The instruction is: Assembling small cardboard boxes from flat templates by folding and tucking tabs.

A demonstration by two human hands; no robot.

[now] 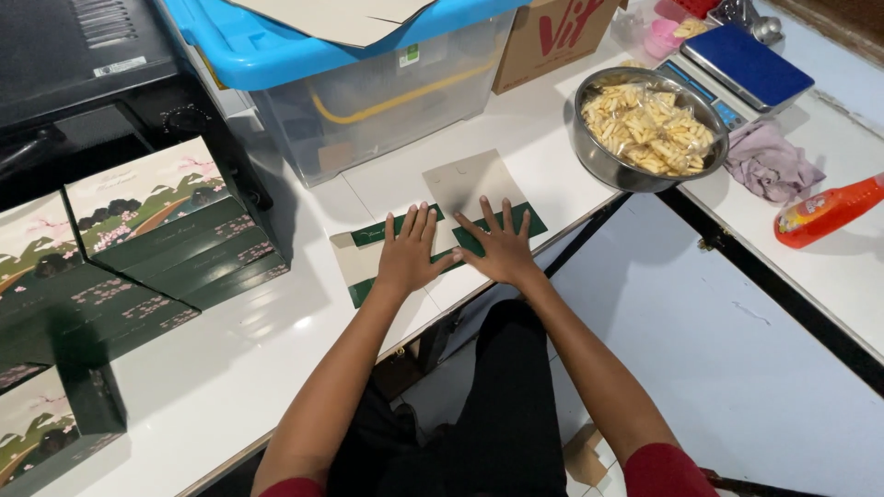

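White desk [276, 368], near edge: left hand [408, 250] and right hand [497, 247], fingers spread, press flat green carton blank [493, 230], apparently creasing its folds.

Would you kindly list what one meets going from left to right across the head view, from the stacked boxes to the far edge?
Stacked green gift boxes → left hand → right hand → metal bowl of snacks → crumpled pink cloth → orange bottle.
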